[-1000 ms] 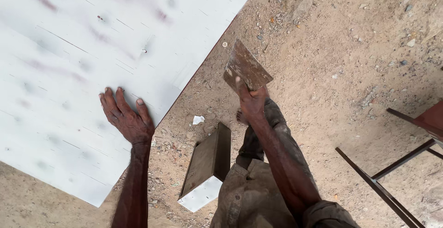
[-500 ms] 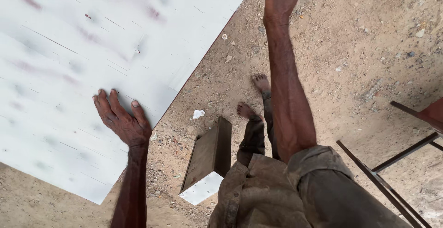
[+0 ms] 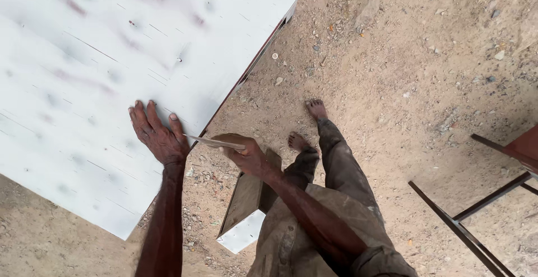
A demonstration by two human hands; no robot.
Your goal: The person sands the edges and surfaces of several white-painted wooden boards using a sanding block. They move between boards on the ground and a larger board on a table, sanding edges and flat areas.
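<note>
My left hand [image 3: 158, 135] lies flat with its fingers spread on a large white painted panel [image 3: 95, 69], close to the panel's right edge. My right hand [image 3: 246, 156] grips a flat metal scraper blade [image 3: 208, 141], held nearly edge-on with its tip pointing left toward the panel's edge and my left hand. Below my right hand stands a small board [image 3: 244, 207] with a white end, partly hidden by my arm. My bare feet [image 3: 307, 125] stand on the sandy ground.
Sandy, pebbly ground [image 3: 403, 69] spreads to the right of the panel. A dark metal frame [image 3: 465, 221] with thin bars stands at the lower right. The panel's reddish underside shows along its right edge [image 3: 255, 58].
My right hand, raised high out in front half a second ago, has come down to the panel's edge with the scraper. My left hand has stayed flat on the panel.
</note>
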